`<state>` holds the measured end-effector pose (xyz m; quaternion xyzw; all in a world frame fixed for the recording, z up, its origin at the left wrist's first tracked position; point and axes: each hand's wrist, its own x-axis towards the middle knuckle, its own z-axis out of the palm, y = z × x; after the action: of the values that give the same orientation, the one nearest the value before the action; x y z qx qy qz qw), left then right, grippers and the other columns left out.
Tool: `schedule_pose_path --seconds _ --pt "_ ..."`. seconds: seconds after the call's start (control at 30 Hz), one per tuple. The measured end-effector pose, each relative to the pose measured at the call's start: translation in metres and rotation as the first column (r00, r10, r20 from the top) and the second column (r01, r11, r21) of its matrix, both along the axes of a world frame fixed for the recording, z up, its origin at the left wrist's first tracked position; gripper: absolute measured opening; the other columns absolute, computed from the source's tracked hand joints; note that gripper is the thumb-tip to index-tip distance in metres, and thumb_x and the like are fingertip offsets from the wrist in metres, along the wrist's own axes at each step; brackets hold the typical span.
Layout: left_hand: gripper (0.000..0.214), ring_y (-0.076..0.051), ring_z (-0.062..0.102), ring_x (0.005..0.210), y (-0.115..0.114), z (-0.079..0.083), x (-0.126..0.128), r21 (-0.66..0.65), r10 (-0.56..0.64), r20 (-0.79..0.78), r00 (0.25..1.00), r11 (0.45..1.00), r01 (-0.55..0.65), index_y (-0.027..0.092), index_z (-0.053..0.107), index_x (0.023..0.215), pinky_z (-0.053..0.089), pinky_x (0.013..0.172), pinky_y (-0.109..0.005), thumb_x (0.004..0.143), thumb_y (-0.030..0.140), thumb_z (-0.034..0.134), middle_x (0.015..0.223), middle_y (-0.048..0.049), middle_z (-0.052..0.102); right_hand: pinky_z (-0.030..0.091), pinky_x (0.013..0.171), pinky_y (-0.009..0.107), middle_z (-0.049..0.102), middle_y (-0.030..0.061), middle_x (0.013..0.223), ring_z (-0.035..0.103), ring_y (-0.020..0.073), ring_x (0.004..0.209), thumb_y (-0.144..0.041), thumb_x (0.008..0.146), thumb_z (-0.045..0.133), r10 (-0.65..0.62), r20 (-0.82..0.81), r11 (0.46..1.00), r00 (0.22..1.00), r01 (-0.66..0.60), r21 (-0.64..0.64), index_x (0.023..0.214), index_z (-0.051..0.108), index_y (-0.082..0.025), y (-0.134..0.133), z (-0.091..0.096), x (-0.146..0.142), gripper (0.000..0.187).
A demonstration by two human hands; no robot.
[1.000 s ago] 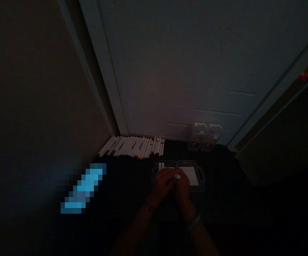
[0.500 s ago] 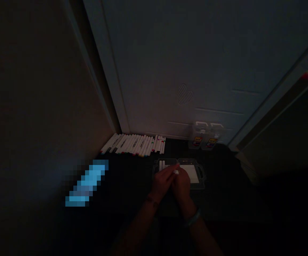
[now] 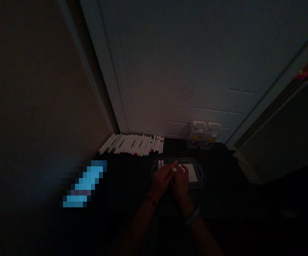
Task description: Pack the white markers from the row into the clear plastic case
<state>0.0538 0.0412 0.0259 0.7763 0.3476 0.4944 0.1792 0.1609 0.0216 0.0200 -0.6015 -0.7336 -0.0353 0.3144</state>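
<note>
While left hand [image 3: 160,182] and right hand [image 3: 180,183] clasp a pale object [image 3: 174,169], the clear case [image 3: 195,184] holds white sticks [image 3: 159,163] left, a white panel [image 3: 192,173] right.

The bare left hand [image 3: 159,180] and right hand [image 3: 179,182] sit close together at a clear plastic case [image 3: 189,160] near slim white markers [image 3: 132,145].

PLACE: dim room, apparently a home | suggested by: heart-patterned wall panel [image 3: 154,67], colouring markers [image 3: 134,145] laid on dark tabletop [image 3: 127,174]
</note>
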Motion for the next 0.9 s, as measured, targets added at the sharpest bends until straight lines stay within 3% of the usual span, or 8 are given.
schedule_pose_path --seconds 0.33,0.4,0.47,0.53,0.6,0.73,0.83,0.9 --pt "0.036 -0.018 0.057 0.108 0.0 0.009 0.004 -0.045 0.039 -0.066 0.997 0.998 -0.042 0.026 0.05 0.124 0.044 0.096 -0.034 0.089 0.021 0.045 0.121 -0.0036 0.059 0.024 0.1 0.04 0.066 0.0064 0.088 0.056 0.0206 0.091 -0.011 0.083 0.045 -0.003 -0.076 0.999 0.997 0.006 0.036 0.094 0.062 -0.018 0.003 -0.007 0.002 0.02" --pt "0.037 -0.019 0.057 0.107 0.0 0.011 0.003 -0.093 0.082 0.006 0.997 0.992 -0.081 0.025 0.049 0.124 0.044 0.095 -0.035 0.088 0.022 0.047 0.118 -0.0052 0.061 0.026 0.098 0.041 0.066 0.006 0.091 0.056 0.0207 0.09 -0.014 0.084 0.047 0.002 -0.117 0.999 0.993 0.002 0.04 0.096 0.061 -0.018 0.003 -0.004 0.002 0.019" --pt "0.048 -0.019 0.058 0.104 0.001 0.013 0.002 -0.165 0.154 0.155 0.976 0.978 -0.128 0.024 0.036 0.132 0.044 0.092 -0.036 0.087 0.023 0.05 0.113 -0.0068 0.063 0.027 0.096 0.041 0.065 0.005 0.093 0.055 0.0203 0.09 -0.019 0.086 0.049 0.023 -0.17 0.999 0.985 -0.016 0.045 0.1 0.06 -0.019 0.002 0.001 0.001 0.018" --pt "0.063 -0.017 0.061 0.097 0.003 0.014 0.0 -0.227 0.244 0.322 0.915 0.958 -0.175 0.021 0.019 0.138 0.047 0.087 -0.034 0.085 0.022 0.053 0.105 -0.0075 0.065 0.029 0.092 0.04 0.065 0.004 0.093 0.055 0.0199 0.09 -0.025 0.087 0.05 0.049 -0.25 0.997 0.967 -0.034 0.065 0.1 0.061 -0.021 0.0 0.006 0.0 0.018" --pt "0.072 -0.016 0.063 0.086 0.006 0.015 -0.004 -0.265 0.329 0.427 0.842 0.936 -0.231 0.019 0.014 0.138 0.048 0.081 -0.031 0.082 0.023 0.058 0.098 -0.0071 0.065 0.033 0.088 0.038 0.064 0.0038 0.092 0.054 0.0197 0.09 -0.029 0.088 0.05 0.068 -0.359 0.996 0.931 -0.041 0.084 0.099 0.062 -0.023 -0.001 0.01 0.0 0.018" --pt "0.061 -0.014 0.059 0.076 0.011 0.013 -0.014 -0.299 0.404 0.446 0.799 0.908 -0.292 0.018 0.034 0.128 0.047 0.071 -0.026 0.076 0.027 0.064 0.088 -0.0035 0.061 0.04 0.079 0.032 0.061 0.0044 0.091 0.054 0.0189 0.089 -0.031 0.087 0.05 0.097 -0.624 0.994 0.776 -0.048 0.094 0.096 0.062 -0.022 -0.001 0.013 0.002 0.018" --pt "0.031 -0.015 0.059 0.078 0.013 0.01 -0.022 -0.316 0.411 0.376 0.831 0.899 -0.302 0.018 0.053 0.108 0.047 0.072 -0.027 0.081 0.032 0.057 0.085 -0.0032 0.061 0.043 0.078 0.032 0.062 0.0041 0.092 0.056 0.0185 0.087 -0.033 0.085 0.053 0.102 -0.826 0.995 0.554 -0.062 0.081 0.097 0.06 -0.021 0.001 0.01 0.004 0.018" --pt "0.023 -0.016 0.06 0.08 0.013 0.009 -0.025 -0.314 0.396 0.322 0.86 0.902 -0.297 0.019 0.057 0.101 0.046 0.073 -0.028 0.084 0.033 0.052 0.087 -0.004 0.063 0.045 0.075 0.032 0.063 0.0038 0.091 0.058 0.0185 0.084 -0.034 0.084 0.055 0.091 -0.909 0.994 0.407 -0.093 0.058 0.098 0.058 -0.02 0.002 0.008 0.005 0.02"
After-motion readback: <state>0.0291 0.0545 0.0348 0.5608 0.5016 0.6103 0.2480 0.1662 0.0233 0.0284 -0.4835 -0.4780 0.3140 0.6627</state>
